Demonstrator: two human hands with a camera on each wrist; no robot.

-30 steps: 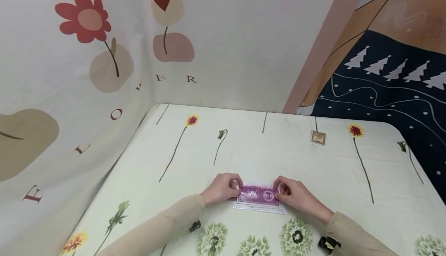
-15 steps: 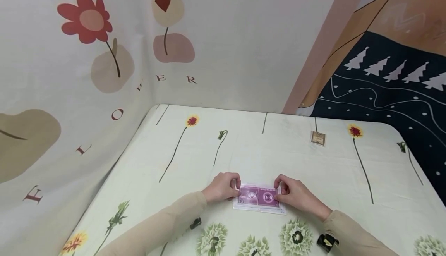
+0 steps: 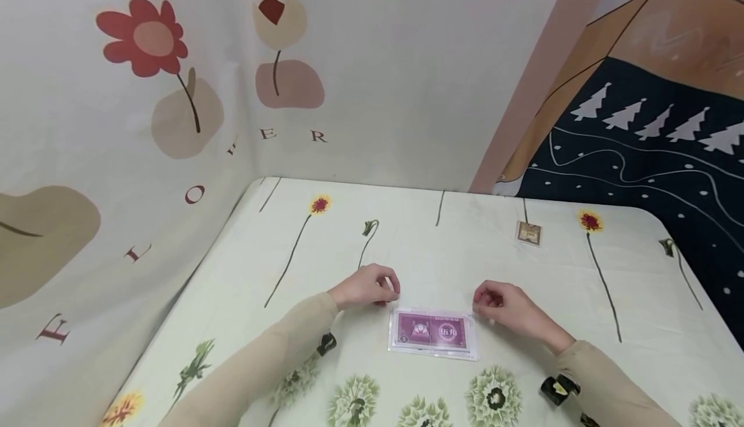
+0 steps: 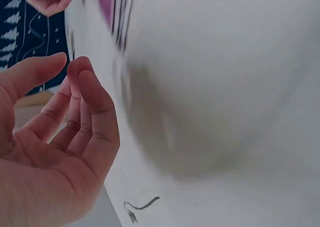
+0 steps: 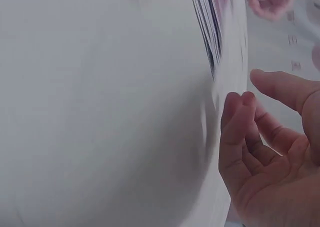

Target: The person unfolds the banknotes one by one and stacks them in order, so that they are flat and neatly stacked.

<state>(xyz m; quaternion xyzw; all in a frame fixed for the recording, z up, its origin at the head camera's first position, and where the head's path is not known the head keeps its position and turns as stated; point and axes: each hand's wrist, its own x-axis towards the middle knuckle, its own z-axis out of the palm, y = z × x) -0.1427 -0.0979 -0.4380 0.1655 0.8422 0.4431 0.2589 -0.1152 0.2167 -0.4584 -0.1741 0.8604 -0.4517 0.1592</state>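
A purple banknote (image 3: 431, 330) in a clear sleeve lies flat on the table, on top of a stack. Several layered edges of that stack (image 4: 121, 17) show in the left wrist view. Off its far left corner is my left hand (image 3: 365, 285), fingers loosely bent and holding nothing. My right hand (image 3: 511, 311) hovers beside the stack's far right corner, just as relaxed. In each wrist view a gap shows between thumb and fingertips, with nothing pinched there.
Farther back on the right lies a small brown square card (image 3: 529, 233). A white floral cloth (image 3: 442, 262) covers the table. Printed curtains (image 3: 372, 78) hang along the left and back sides. Black straps (image 3: 559, 389) show near both sleeves.
Both hands have let go of the banknote's ends and drawn back, the left one away and leftward, the right one to the right. The banknote stays in place on the stack.
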